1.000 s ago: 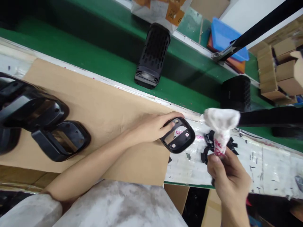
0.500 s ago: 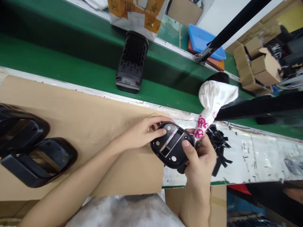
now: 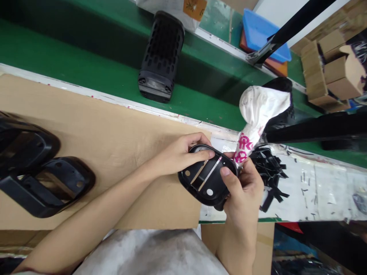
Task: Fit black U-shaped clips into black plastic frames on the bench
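- Clamping a black plastic oval frame between both hands: left hand curled over its rim, right hand thumb on its face, a white cloth bunched in that grip
- Just right: black plastic strips
- Left, on brown cardboard: two black frames
- Beyond, on a green conveyor belt: a black ribbed housing

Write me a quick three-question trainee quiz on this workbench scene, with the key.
1. True or false: the left hand and right hand both touch the black plastic frame.
2. What lies on the brown kraft paper, left of the hands? A) two black frames B) a blue tray C) a cardboard box
3. Fill in the blank: the white rag carries ____ print.

Key: 1 true; 2 A; 3 pink.
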Demonstrator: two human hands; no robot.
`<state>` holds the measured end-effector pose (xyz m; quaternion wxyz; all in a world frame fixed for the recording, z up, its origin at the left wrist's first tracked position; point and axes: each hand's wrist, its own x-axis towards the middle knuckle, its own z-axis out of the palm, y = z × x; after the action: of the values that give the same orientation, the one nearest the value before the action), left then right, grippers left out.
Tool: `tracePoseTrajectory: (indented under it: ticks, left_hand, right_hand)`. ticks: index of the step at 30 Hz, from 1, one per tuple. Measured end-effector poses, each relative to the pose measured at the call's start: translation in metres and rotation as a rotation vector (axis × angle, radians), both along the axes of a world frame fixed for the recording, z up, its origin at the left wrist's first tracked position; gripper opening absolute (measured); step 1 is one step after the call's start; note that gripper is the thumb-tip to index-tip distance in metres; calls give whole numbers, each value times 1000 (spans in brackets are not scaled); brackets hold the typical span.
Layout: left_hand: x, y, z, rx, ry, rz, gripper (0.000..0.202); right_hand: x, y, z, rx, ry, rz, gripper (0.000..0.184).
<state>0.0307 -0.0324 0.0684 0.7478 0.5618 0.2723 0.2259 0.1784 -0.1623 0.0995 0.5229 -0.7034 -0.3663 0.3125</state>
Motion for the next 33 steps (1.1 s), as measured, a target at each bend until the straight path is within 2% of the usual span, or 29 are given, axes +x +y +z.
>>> tracePoseTrajectory:
  ticks: [5, 19, 25, 29, 33]
  left_hand:
    - [0, -1, -2, -4, -20, 13, 15]
    - [-1, -2, -1, 12, -40, 1, 15]
    - [-2, -1, -3, 22, -65, -4, 19]
    - [-6, 4, -2, -86, -110, -73, 25]
    - [-8, 7, -1, -253, -181, -69, 33]
  right_hand:
    - [-4, 1, -2, 0, -29, 27, 29]
    - [-18, 6, 8, -45, -76, 28, 31]
    - [-11, 3, 1, -28, -26, 23, 34]
    - [-3, 4, -7, 24, 88, -35, 34]
    - [-2, 10, -11, 120, 210, -206, 28]
